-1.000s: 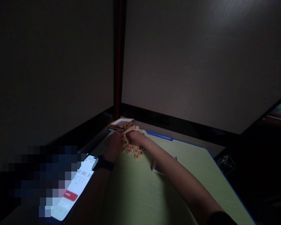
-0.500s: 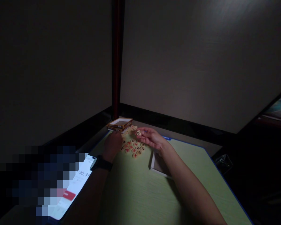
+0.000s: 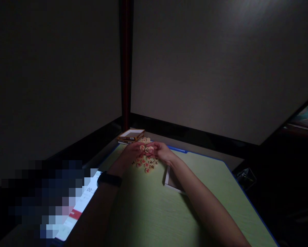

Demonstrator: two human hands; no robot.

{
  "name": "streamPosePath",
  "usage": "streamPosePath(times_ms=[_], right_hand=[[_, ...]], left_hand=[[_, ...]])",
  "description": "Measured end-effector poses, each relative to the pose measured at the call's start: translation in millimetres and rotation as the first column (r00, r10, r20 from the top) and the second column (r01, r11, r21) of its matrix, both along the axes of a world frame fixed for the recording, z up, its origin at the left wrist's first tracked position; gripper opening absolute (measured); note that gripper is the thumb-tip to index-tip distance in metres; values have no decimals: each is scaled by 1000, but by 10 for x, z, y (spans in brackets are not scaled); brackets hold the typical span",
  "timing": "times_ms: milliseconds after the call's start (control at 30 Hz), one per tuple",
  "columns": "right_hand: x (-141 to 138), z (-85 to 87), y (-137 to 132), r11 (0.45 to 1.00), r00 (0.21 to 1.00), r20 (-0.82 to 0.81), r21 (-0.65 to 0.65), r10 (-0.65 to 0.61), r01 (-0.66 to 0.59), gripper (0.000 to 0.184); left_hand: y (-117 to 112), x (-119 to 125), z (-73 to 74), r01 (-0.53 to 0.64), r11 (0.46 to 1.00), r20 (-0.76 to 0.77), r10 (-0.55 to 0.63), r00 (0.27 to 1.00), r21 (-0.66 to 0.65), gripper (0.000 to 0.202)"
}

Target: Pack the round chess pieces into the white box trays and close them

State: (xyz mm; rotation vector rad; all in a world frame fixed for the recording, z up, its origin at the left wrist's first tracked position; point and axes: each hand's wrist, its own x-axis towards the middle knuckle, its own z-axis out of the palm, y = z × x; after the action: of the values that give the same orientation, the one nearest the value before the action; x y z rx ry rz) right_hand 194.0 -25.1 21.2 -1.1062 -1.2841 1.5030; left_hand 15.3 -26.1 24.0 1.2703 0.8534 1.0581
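Round wooden Chinese chess pieces [image 3: 147,170] with red or black characters lie in a loose group on the green table. Above that group my two hands nearly meet. My left hand [image 3: 131,151], below a dark wristband, is closed with a Chinese chess piece [image 3: 142,148] bearing red marks at its fingertips. Pinched by my right hand [image 3: 162,152] is a piece with a black character [image 3: 146,150]. Another piece shows beside its fingers. Part of the group is hidden behind my hands.
Stacked shallow boxes [image 3: 131,134] stand at the far left corner, with more pieces beside them. A white-rimmed box part [image 3: 175,186] lies partly under my right forearm. A lit phone [image 3: 78,209] is at the left. Walls [image 3: 190,75] close off the back.
My left hand has risen from the pieces and moved right, now showing a piece at its fingers. My right hand has shifted slightly left and down, so the two hands come together.
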Motion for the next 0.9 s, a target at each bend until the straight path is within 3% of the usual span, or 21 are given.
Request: streamPosePath(times_ms=[133, 433, 533, 600, 700, 767, 900], right_hand=[[-9, -34, 38, 999, 995, 87, 24, -38, 36, 26], [19, -64, 36, 996, 976, 219, 81, 13, -32, 21], [22, -79, 60, 994, 955, 295, 104, 5, -37, 9], [34, -87, 80, 991, 906, 418, 136, -72, 16, 5], [64, -75, 97, 973, 788, 588, 222, -184, 61, 24], [81, -42, 89, 961, 717, 664, 274, -212, 30, 33], [86, 52, 31, 934, 546, 808, 337, -223, -116, 29]], left_hand=[[-35, -10, 30, 12, 1000, -46, -12, 999, -8, 34], [48, 19, -90, -100, 995, -151, 98, 984, -10, 32], [56, 2, -92, -136, 990, -144, 131, 981, -24, 31], [67, -9, -94, -171, 985, -144, 166, 976, -21, 32], [95, -15, -107, -208, 978, -152, 203, 967, -16, 27], [114, -11, -115, -213, 977, -170, 206, 964, -26, 23], [135, -6, -126, -224, 974, -225, 211, 951, -29, 20]])
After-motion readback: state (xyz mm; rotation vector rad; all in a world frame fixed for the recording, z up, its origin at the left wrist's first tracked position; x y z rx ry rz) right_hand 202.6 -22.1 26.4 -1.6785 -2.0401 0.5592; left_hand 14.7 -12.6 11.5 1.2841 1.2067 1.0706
